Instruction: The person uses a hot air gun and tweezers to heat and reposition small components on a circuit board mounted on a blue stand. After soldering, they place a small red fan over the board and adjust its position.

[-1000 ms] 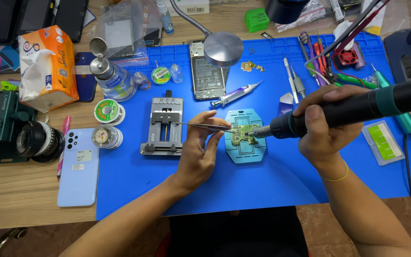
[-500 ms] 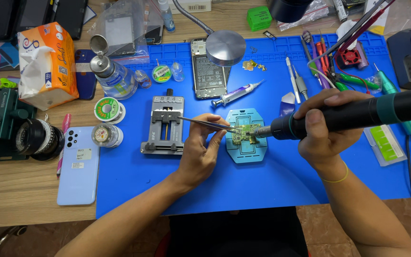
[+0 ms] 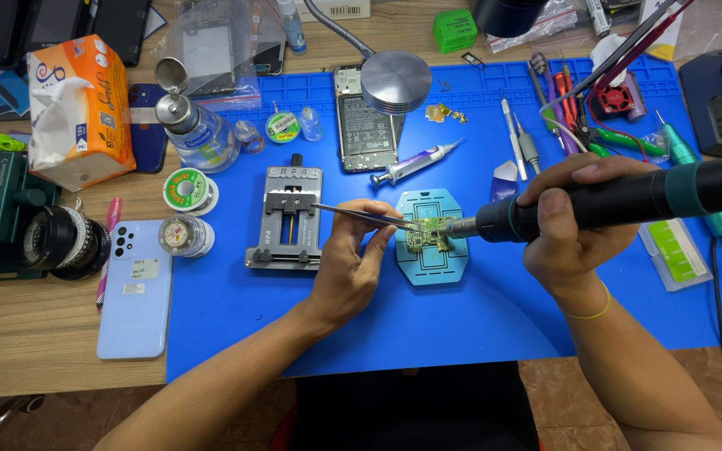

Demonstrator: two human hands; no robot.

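Observation:
A small green circuit board (image 3: 424, 236) lies on a light-blue holder plate (image 3: 432, 260) in the middle of the blue work mat (image 3: 236, 317). My left hand (image 3: 353, 263) grips metal tweezers (image 3: 361, 215) whose tips touch the board. My right hand (image 3: 574, 219) is wrapped around a black hot-air tool (image 3: 645, 196) with a teal band. Its metal nozzle points at the board's right edge.
A grey metal board clamp (image 3: 287, 217) sits left of my left hand. An opened phone (image 3: 364, 125), a syringe (image 3: 415, 162) and a round lamp head (image 3: 395, 80) lie behind. Solder spools (image 3: 187, 190), a light-blue phone (image 3: 137, 288) and a tissue pack (image 3: 79, 108) are at left. Hand tools (image 3: 545, 108) lie at right.
The tweezers and the nozzle stay on the board. Both hands have hardly moved; the view has shifted slightly.

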